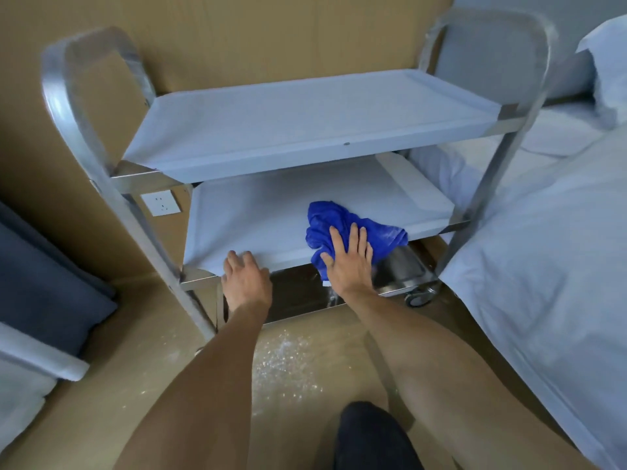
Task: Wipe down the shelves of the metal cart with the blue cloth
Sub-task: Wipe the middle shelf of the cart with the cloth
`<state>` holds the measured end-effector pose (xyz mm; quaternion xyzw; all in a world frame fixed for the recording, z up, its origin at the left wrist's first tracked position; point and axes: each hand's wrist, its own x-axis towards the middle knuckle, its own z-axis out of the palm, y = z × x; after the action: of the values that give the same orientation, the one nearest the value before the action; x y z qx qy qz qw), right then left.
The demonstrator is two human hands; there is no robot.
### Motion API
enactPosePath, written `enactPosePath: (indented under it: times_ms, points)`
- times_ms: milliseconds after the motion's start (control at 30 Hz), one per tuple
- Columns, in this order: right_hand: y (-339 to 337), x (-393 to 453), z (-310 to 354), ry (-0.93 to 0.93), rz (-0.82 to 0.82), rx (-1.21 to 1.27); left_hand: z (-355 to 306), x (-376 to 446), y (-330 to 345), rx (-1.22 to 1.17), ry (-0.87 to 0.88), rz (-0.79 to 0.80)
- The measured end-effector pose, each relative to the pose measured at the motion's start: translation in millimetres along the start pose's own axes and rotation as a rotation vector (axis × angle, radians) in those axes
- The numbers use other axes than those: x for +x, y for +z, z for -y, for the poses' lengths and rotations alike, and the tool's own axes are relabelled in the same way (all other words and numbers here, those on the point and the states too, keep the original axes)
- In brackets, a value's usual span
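Right hand (pixel 351 262) pressed flat, fingers straight, on blue cloth (pixel 342 225) at middle shelf (pixel 258 218); left hand (pixel 246 278) gripped shelf edge; best: long overlapping strokes.

Bottom shelf (pixel 403 273) largely behind middle shelf (pixel 258 215).
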<state>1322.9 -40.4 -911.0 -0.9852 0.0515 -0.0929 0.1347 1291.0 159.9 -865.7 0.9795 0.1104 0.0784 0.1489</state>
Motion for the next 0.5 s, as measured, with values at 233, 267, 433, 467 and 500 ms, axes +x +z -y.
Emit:
enactPosePath:
  times_ms: [233, 267, 433, 467, 500]
  points:
    - [-24.3, 61.8, -82.3, 0.567, -0.265, 0.504, -78.7, 19.1, 30.3, -0.003, 0.146, 0.106]
    - [-29.5, 77.2, -102.1, 0.638, -0.310, 0.555, -84.0, 22.4, 35.3, 0.024, 0.149, 0.114]
    - [-38.6, 123.0, -175.1, 0.900, -0.488, 0.670, -87.8, 34.0, 46.8, 0.137, 0.178, 0.122]
    - [-34.8, 122.8, -172.8, 0.903, -0.491, 0.669, -88.3, 34.4, 45.0, 0.152, 0.170, 0.138]
    - [-29.3, 119.5, -164.3, 0.896, -0.498, 0.656, -89.1, 34.6, 43.5, 0.160, 0.166, 0.147]
